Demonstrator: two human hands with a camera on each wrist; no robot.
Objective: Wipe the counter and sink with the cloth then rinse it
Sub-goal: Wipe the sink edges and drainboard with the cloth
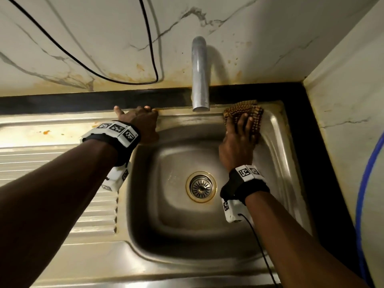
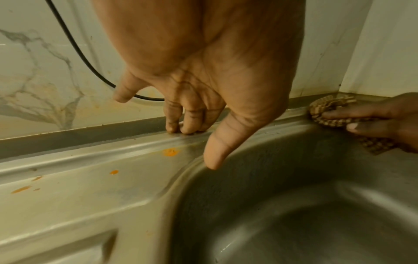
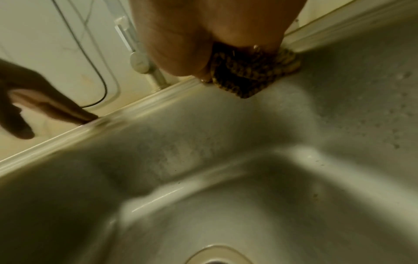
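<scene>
A brown checked cloth (image 1: 243, 110) lies bunched in the far right corner of the steel sink (image 1: 166, 215), partly on its rim. My right hand (image 1: 239, 136) presses flat on the cloth (image 2: 328, 114) with fingers spread and straight; in the right wrist view the cloth (image 3: 248, 78) shows under that hand (image 3: 203, 35). My left hand (image 1: 138, 119) holds nothing. Its fingertips (image 2: 181, 127) rest on the sink's back rim, left of the tap (image 1: 199, 73), and the thumb hangs over the basin. No water runs from the tap.
Orange stains (image 1: 46, 132) mark the steel drainboard (image 1: 52, 163) left of the basin, and rusty marks line the marble wall. A black cable (image 1: 151, 48) loops down the wall. A black counter strip (image 1: 301, 132) borders the sink. A blue-edged object (image 1: 365, 173) stands at right. The drain (image 1: 201, 187) is open.
</scene>
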